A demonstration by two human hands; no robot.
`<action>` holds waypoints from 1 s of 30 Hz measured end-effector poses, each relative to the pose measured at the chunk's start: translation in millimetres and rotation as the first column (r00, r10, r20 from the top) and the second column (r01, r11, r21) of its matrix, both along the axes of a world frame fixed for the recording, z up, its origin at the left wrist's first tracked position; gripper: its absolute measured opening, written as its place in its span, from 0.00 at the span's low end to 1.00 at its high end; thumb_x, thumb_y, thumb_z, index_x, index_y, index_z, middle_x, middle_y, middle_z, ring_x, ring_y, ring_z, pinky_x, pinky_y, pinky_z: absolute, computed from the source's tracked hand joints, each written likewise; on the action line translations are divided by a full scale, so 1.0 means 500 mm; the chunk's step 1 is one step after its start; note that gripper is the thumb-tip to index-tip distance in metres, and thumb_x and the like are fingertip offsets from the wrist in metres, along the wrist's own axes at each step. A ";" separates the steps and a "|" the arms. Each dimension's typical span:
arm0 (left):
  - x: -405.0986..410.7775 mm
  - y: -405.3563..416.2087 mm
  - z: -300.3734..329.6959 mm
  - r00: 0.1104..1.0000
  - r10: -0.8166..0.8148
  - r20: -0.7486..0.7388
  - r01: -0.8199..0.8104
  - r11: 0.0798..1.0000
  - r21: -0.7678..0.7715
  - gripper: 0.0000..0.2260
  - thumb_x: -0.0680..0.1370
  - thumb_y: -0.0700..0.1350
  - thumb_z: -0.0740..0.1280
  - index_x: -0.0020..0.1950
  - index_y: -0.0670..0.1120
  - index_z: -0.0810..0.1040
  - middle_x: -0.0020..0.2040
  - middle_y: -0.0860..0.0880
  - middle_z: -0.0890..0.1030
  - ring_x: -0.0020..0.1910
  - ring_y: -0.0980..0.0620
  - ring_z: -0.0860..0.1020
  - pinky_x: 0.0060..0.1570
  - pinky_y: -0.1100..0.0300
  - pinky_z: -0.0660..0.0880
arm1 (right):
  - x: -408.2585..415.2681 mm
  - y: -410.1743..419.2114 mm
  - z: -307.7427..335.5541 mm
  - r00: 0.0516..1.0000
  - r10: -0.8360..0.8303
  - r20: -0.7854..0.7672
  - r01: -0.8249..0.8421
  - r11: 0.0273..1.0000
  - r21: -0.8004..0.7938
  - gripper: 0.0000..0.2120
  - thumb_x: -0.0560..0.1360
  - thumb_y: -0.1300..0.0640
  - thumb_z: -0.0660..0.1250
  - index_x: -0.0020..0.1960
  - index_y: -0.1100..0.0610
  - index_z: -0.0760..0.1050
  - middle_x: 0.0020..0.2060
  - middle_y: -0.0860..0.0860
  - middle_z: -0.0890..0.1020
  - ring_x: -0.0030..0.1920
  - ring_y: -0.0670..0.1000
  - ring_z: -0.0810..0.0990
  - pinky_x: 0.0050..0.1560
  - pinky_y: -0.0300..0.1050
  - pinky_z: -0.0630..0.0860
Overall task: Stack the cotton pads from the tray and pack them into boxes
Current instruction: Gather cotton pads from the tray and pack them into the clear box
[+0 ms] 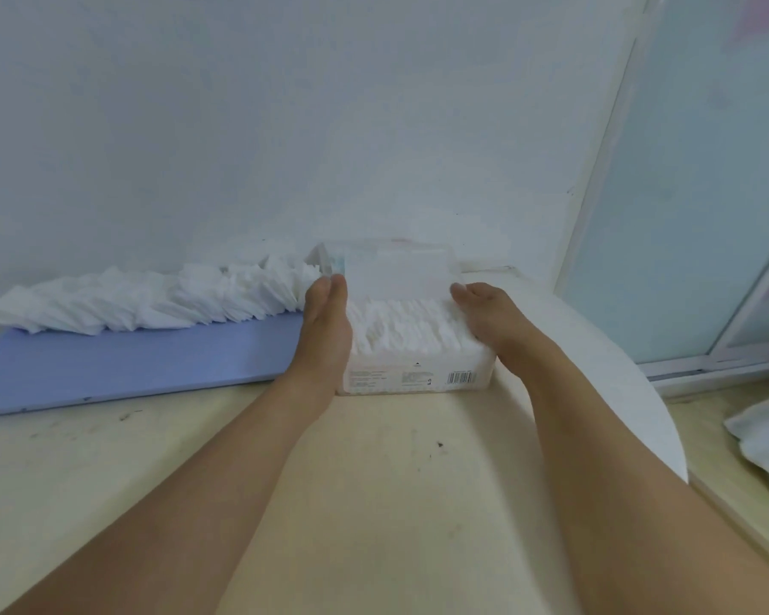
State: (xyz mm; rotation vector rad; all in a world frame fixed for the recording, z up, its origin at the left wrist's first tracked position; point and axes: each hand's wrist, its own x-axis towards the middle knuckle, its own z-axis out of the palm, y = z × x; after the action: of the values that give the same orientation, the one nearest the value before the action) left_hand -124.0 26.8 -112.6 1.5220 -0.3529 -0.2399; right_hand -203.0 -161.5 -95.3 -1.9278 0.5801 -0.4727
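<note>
**Cotton pads: packing entry, box nearly full**

Cotton pads in box (411, 324): a row standing on edge, packed face to face, filling the clear box (418, 375) from end to end. Long axis of row and box runs left to right across my view; pad edges point upward.

Left hand (327, 317): flat, fingers straight and together, pressed against the left end of the row. Grips nothing.

Right hand (485, 315): same duty at the right end, fingers laid over the pads. Whether they curl round the pads' far side I cannot tell.

Step in hand, as I judge it: squeezing the row between both palms to seat it in the box. The lid (396, 270) stands raised behind the pads, not yet closed.

Next move calls for: even inward and downward pressure so no pad rides above the rim, then lowering the lid.

Remaining stock: a long loose line of pads (152, 299) on the blue tray (129, 366), just left of the box, also running left to right.

Support: pale worktop (396, 459).
</note>
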 end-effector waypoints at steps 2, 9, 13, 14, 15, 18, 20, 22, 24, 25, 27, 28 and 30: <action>0.001 -0.003 0.001 0.997 0.037 -0.061 -0.038 0.999 -0.023 0.34 0.76 0.70 0.56 0.76 0.51 0.66 0.74 0.44 0.70 0.72 0.44 0.71 0.72 0.42 0.67 | -0.003 -0.006 0.001 0.999 -0.009 -0.041 0.006 0.996 -0.084 0.17 0.82 0.43 0.62 0.54 0.58 0.75 0.43 0.51 0.77 0.38 0.49 0.76 0.40 0.43 0.74; -0.014 -0.013 0.011 0.995 0.096 0.013 -0.096 0.995 0.023 0.38 0.77 0.73 0.47 0.80 0.52 0.60 0.76 0.51 0.68 0.72 0.51 0.69 0.74 0.49 0.64 | -0.005 -0.002 0.005 0.999 -0.004 0.049 0.017 0.961 -0.277 0.28 0.80 0.32 0.53 0.61 0.56 0.69 0.50 0.51 0.78 0.45 0.51 0.78 0.44 0.45 0.71; -0.027 -0.008 0.018 0.983 0.126 -0.131 -0.159 0.944 -0.290 0.34 0.78 0.73 0.43 0.68 0.56 0.75 0.71 0.49 0.74 0.72 0.50 0.70 0.75 0.46 0.63 | -0.030 -0.001 0.030 0.897 -0.085 0.433 -0.034 0.965 0.260 0.41 0.78 0.27 0.42 0.49 0.57 0.80 0.49 0.50 0.85 0.55 0.53 0.81 0.61 0.54 0.75; -0.029 -0.005 0.018 0.986 0.099 -0.133 -0.137 0.938 -0.318 0.32 0.79 0.72 0.43 0.64 0.57 0.78 0.70 0.49 0.75 0.72 0.50 0.70 0.74 0.46 0.64 | -0.041 -0.007 0.033 0.883 -0.079 0.462 -0.099 0.932 0.348 0.43 0.78 0.26 0.40 0.43 0.57 0.81 0.49 0.50 0.85 0.56 0.53 0.82 0.63 0.54 0.73; -0.030 -0.001 0.017 0.990 0.074 -0.117 -0.110 0.937 -0.331 0.30 0.79 0.71 0.45 0.60 0.57 0.80 0.70 0.50 0.75 0.71 0.51 0.71 0.73 0.46 0.66 | -0.051 -0.015 0.032 0.883 -0.050 0.466 -0.150 0.912 0.382 0.44 0.78 0.26 0.39 0.39 0.57 0.80 0.50 0.52 0.86 0.58 0.54 0.82 0.65 0.55 0.73; -0.033 0.019 0.017 0.999 0.042 -0.021 -0.046 0.968 -0.245 0.21 0.81 0.66 0.57 0.56 0.56 0.83 0.66 0.55 0.76 0.61 0.60 0.76 0.63 0.53 0.73 | -0.072 -0.039 0.031 0.912 0.071 0.404 -0.236 0.896 0.377 0.42 0.78 0.26 0.45 0.36 0.59 0.81 0.55 0.56 0.85 0.62 0.57 0.81 0.67 0.56 0.72; -0.026 0.028 0.012 0.997 0.013 0.082 0.001 0.986 -0.169 0.12 0.77 0.61 0.66 0.55 0.58 0.84 0.66 0.57 0.77 0.60 0.62 0.76 0.65 0.51 0.74 | -0.077 -0.041 0.036 0.943 0.139 0.303 -0.236 0.921 0.311 0.36 0.79 0.29 0.52 0.45 0.58 0.83 0.57 0.52 0.85 0.62 0.54 0.81 0.65 0.53 0.73; -0.022 0.036 0.006 0.982 -0.026 0.190 0.048 0.993 -0.112 0.11 0.72 0.59 0.70 0.53 0.62 0.84 0.69 0.60 0.74 0.67 0.60 0.74 0.70 0.50 0.71 | -0.075 -0.030 0.030 0.961 0.206 0.186 -0.234 0.962 0.142 0.22 0.80 0.38 0.62 0.55 0.54 0.84 0.57 0.45 0.85 0.61 0.49 0.82 0.60 0.45 0.75; -0.023 0.036 -0.001 0.967 -0.094 0.237 0.103 0.994 -0.025 0.09 0.74 0.51 0.72 0.53 0.61 0.85 0.73 0.61 0.70 0.71 0.59 0.70 0.74 0.53 0.66 | -0.072 -0.015 0.023 0.958 0.283 0.048 -0.282 0.959 -0.030 0.13 0.78 0.45 0.69 0.60 0.48 0.82 0.57 0.43 0.85 0.59 0.46 0.82 0.55 0.38 0.76; -0.024 0.033 -0.007 0.959 -0.137 0.246 0.137 0.990 0.020 0.09 0.77 0.46 0.71 0.53 0.59 0.84 0.74 0.60 0.69 0.73 0.59 0.68 0.75 0.54 0.65 | -0.070 -0.010 0.020 0.952 0.307 -0.023 -0.308 0.947 -0.095 0.14 0.77 0.46 0.72 0.62 0.45 0.81 0.59 0.42 0.84 0.59 0.45 0.82 0.57 0.38 0.76; -0.034 0.027 -0.011 0.947 -0.202 0.249 0.183 0.978 0.100 0.12 0.82 0.41 0.65 0.55 0.57 0.82 0.76 0.58 0.66 0.74 0.58 0.66 0.75 0.57 0.63 | -0.065 -0.002 0.024 0.951 0.286 -0.117 -0.302 0.940 -0.157 0.19 0.74 0.44 0.75 0.63 0.42 0.79 0.60 0.40 0.81 0.58 0.39 0.79 0.59 0.35 0.74; -0.038 0.025 -0.016 0.943 -0.211 0.258 0.183 0.975 0.129 0.13 0.83 0.41 0.62 0.58 0.57 0.81 0.78 0.58 0.64 0.75 0.59 0.64 0.76 0.57 0.62 | -0.063 0.005 0.029 0.954 0.266 -0.140 -0.289 0.940 -0.180 0.19 0.73 0.44 0.75 0.64 0.42 0.79 0.60 0.38 0.79 0.56 0.36 0.78 0.57 0.33 0.72; -0.038 0.021 -0.026 0.936 -0.182 0.300 0.139 0.978 0.157 0.13 0.85 0.43 0.60 0.64 0.56 0.77 0.79 0.57 0.62 0.76 0.59 0.61 0.77 0.56 0.59 | -0.057 0.020 0.036 0.976 0.176 -0.128 -0.211 0.905 -0.368 0.19 0.73 0.40 0.74 0.62 0.41 0.80 0.63 0.38 0.76 0.59 0.39 0.75 0.61 0.37 0.70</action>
State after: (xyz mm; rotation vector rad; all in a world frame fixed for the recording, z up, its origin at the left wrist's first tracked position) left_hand -143.0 37.3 -125.5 1.6675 -0.7290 -0.1514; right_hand -231.5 -151.5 -77.1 -2.3629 0.3651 -0.3894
